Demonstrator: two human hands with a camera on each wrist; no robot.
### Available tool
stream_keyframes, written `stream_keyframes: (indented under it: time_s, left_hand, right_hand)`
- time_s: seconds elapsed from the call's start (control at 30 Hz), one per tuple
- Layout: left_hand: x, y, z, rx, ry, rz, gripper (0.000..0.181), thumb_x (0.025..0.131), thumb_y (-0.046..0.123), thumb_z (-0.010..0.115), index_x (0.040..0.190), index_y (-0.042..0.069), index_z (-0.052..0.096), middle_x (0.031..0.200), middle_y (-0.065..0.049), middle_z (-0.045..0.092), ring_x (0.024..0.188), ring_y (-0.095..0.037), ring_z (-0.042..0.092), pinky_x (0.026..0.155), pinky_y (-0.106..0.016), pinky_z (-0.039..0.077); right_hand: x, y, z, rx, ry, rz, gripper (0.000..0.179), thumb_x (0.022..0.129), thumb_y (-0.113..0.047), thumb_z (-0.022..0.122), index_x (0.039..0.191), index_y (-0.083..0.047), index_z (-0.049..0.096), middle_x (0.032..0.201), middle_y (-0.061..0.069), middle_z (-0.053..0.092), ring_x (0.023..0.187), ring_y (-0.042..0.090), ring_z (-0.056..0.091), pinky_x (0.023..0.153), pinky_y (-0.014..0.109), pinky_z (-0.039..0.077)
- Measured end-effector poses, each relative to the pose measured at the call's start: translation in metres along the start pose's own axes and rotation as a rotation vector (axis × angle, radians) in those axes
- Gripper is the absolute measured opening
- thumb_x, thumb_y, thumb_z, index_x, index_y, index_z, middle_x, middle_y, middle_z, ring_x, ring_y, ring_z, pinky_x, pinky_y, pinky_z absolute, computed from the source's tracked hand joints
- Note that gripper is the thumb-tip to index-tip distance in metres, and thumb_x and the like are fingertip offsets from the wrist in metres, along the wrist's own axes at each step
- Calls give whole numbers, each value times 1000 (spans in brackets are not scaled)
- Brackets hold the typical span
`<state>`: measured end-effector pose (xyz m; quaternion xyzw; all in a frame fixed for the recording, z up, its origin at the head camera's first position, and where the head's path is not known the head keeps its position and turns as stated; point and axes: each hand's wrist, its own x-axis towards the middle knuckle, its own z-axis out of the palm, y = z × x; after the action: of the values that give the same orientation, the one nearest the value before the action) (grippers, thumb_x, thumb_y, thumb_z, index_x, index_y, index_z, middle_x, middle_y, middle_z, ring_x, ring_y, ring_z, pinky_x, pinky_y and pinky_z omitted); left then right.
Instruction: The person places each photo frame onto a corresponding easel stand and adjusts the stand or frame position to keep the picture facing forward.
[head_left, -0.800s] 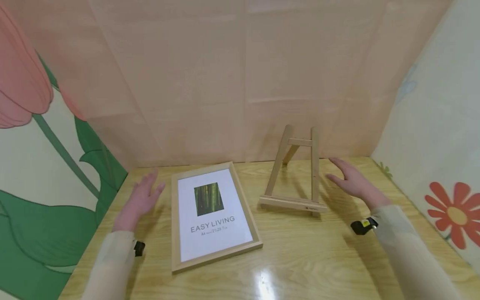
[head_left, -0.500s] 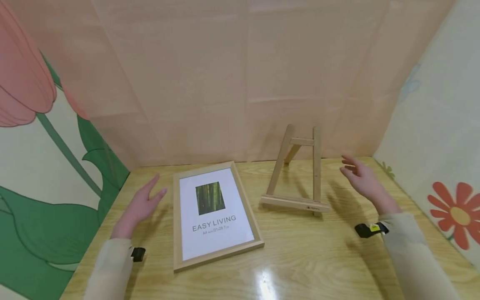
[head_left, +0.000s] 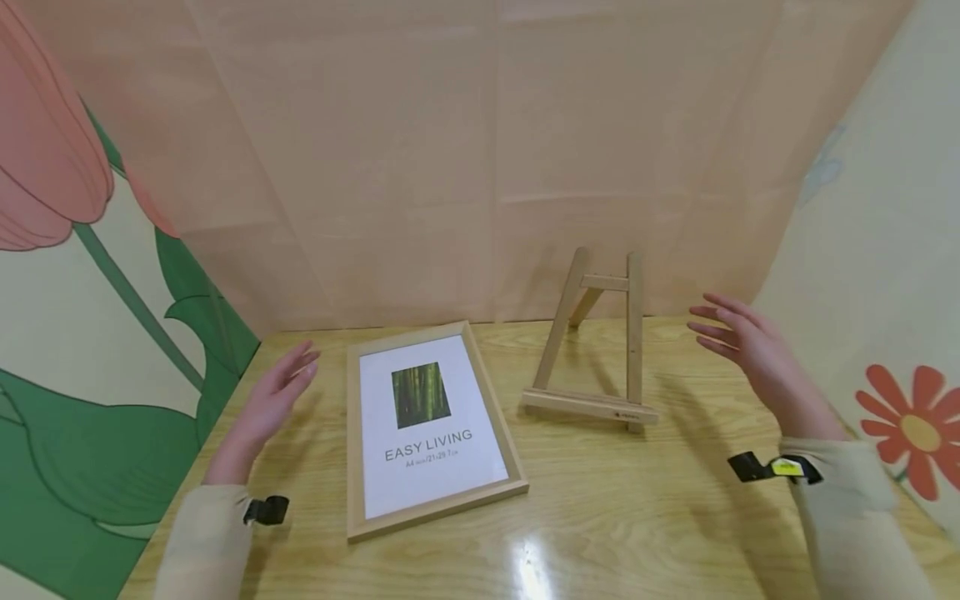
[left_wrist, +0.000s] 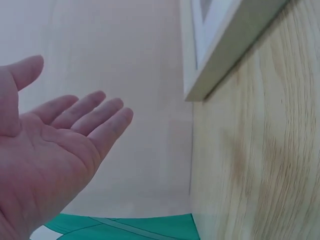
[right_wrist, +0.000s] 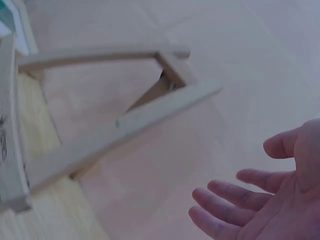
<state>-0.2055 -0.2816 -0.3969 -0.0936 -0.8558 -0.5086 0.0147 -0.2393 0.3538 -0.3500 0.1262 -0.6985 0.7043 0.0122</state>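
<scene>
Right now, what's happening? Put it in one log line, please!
left hand: empty, beside picture frame; right hand: empty, beside easel; picture frame: lying on table; easel: standing, nothing on it

This looks like a small screened-in booth, its wider setting impossible to tell. Behind the glossy yellowish wood-grain tabletop rises a creased pinkish-beige sheet; to the tabletop's left is a tulip-printed white-and-green backdrop, to its right a pale backdrop bearing a red-petalled flower.
</scene>
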Motion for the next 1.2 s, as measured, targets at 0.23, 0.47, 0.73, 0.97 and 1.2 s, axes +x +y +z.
stream_keyframes:
  time_s: [0.23, 0.47, 0.73, 0.97, 1.2]
  left_hand:
    - [-5, 3, -2, -221, -22, -10, 62, 103, 34, 43, 154, 11, 16, 152, -19, 29, 136, -34, 33, 106, -34, 37]
    - [-12, 7, -3, -380, -35, -6, 55, 105, 28, 39, 153, 8, 19, 152, -20, 28, 136, -37, 30, 103, -29, 40]
    - [-16, 2, -5, -547, -67, 36, 51, 106, 23, 36, 151, 3, 22, 142, -4, 45, 132, -29, 40, 102, -31, 41]
    - [-21, 0, -3, -609, -81, 8, 49, 106, 20, 35, 150, 2, 23, 138, 1, 48, 130, -26, 44, 103, -33, 41]
    - [-30, 0, -2, -571, -92, -108, 54, 105, 26, 38, 150, 1, 20, 137, 3, 47, 133, -28, 40, 104, -33, 40]
  right_hand:
    - [-5, -20, 18, 58, -49, -12, 39, 105, -21, 37, 142, -8, 35, 123, -4, 60, 111, 11, 59, 89, 21, 50]
    - [-10, -41, 41, 93, -125, -81, 40, 106, -17, 33, 144, -5, 36, 129, 1, 58, 116, 16, 56, 93, 22, 48]
    - [-8, -47, 69, 123, -225, -103, 38, 106, -13, 30, 142, -5, 40, 131, 6, 56, 117, 18, 56, 95, 25, 47]
    - [-5, -37, 95, 76, -313, -97, 41, 107, -15, 28, 145, -4, 35, 137, 9, 51, 123, 22, 51, 99, 27, 45]
    - [-4, -18, 122, 51, -348, -13, 43, 107, -22, 29, 145, -3, 34, 135, 6, 52, 124, 25, 50, 100, 31, 44]
